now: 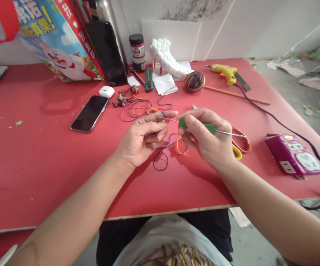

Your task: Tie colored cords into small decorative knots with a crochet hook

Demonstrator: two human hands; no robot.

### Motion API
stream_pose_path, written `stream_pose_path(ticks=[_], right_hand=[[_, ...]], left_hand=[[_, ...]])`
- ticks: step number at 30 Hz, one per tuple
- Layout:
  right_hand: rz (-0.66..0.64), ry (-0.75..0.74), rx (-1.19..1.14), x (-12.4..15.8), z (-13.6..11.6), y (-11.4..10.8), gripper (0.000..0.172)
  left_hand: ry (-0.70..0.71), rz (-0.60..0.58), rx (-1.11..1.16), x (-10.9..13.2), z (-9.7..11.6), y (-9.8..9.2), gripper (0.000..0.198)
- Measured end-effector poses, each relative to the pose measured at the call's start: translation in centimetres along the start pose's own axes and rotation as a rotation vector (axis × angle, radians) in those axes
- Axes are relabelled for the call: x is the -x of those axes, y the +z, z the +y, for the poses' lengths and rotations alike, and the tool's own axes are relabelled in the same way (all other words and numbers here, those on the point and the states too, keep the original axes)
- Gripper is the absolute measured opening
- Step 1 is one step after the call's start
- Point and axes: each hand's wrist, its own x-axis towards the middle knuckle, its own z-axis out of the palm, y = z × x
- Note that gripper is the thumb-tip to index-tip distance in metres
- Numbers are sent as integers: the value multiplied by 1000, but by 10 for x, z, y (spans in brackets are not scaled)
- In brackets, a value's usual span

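My right hand grips the green handle of a thin metal crochet hook, whose tip points left. Near that tip, my left hand pinches multicoloured yarn, with a strand round its raised index finger. Loose yarn lies in tangled loops behind my left hand, and a dark loop hangs in front of the hands. A wound yarn ball sits farther back. Partly hidden by my right hand are scissors with red and yellow handles.
On the red table are a phone, a white earbud case, an upright black phone, a jar, a yellow glue gun, an orange stick and a purple power strip with a black cord.
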Motion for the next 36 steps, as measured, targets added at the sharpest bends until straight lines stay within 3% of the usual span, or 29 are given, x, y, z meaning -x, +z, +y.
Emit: stream_pose_path(ticks=[5, 13, 21, 36], right_hand=[[-29, -38, 25, 3, -2, 4, 26], [-15, 83, -85, 2, -4, 2, 30], [-42, 409, -421, -6, -13, 10, 40], [-187, 563, -478, -9, -8, 6, 28]], left_hand=[[3, -9, 25, 1, 0, 1, 25], [109, -28, -47, 0, -6, 1, 26], [214, 11, -84, 0, -12, 7, 26], [150, 68, -172, -1, -18, 9, 35]])
